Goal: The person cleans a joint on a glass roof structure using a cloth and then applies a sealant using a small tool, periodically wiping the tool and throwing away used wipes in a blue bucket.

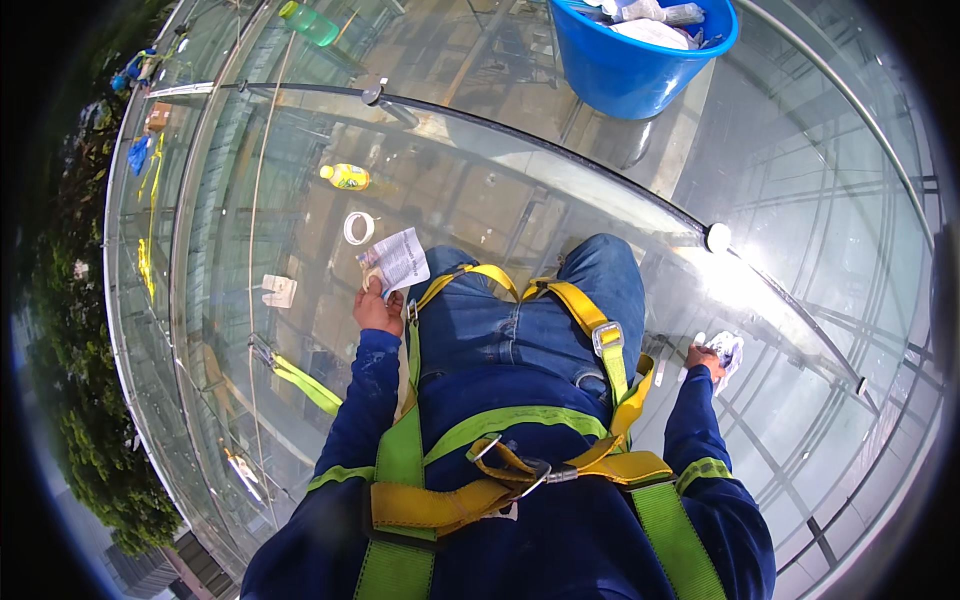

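Note:
My left hand (378, 310) is closed on a printed sheet of paper (405, 262), held beside my left knee. Something pale shows at the fingertips, too small to name. Out to the right, my right hand (705, 360) grips a crumpled white cloth (731, 357) against the glass panel (770, 430). The cloth has darker marks; whether it is fabric or paper is hard to tell. Just beyond the sheet lies a white tape roll (358, 228). A yellow bottle (346, 177) rests on its side farther off.
A blue bucket (640, 75) with crumpled waste stands at the far right. A green bottle (311, 23) lies far left. Metal seams with round fittings (717, 237) cross the glass. A rope (257, 190), a lime strap (305, 385) and a pale scrap (279, 291) lie left.

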`<state>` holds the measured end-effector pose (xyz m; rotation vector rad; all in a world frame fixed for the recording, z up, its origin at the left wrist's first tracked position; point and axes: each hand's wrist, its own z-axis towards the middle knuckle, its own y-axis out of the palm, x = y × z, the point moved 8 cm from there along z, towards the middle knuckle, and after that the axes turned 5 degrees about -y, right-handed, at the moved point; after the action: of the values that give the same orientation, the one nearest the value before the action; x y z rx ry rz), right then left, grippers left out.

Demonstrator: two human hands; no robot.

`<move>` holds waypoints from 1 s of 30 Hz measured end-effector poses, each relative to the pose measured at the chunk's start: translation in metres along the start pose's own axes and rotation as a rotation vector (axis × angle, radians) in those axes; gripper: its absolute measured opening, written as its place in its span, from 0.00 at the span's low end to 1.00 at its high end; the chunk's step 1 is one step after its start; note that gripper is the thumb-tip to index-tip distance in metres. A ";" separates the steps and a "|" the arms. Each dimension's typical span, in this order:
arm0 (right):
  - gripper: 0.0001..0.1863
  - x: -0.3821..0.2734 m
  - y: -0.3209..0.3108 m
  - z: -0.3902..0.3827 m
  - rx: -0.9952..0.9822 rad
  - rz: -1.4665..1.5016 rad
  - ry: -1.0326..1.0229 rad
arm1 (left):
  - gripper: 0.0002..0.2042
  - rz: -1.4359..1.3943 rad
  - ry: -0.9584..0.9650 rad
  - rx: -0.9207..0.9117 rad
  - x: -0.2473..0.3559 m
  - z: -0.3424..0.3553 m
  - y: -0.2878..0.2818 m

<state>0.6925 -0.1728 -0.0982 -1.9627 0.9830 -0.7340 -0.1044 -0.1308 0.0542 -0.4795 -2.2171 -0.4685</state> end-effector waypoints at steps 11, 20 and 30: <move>0.14 -0.093 -0.047 -0.054 -0.081 1.334 -0.487 | 0.10 -0.056 0.015 -0.301 -0.006 0.025 0.076; 0.17 -0.417 -0.088 -0.162 -0.356 1.097 -0.817 | 0.08 0.282 0.092 -0.272 -0.086 0.113 0.100; 0.18 -0.787 -0.032 -0.374 0.050 0.196 -1.636 | 0.07 0.588 0.294 -0.150 -0.066 0.129 0.096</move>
<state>0.0026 0.3495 0.0101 -1.6135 0.0758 0.9162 -0.0994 0.0011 -0.0586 -1.0309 -1.6636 -0.3589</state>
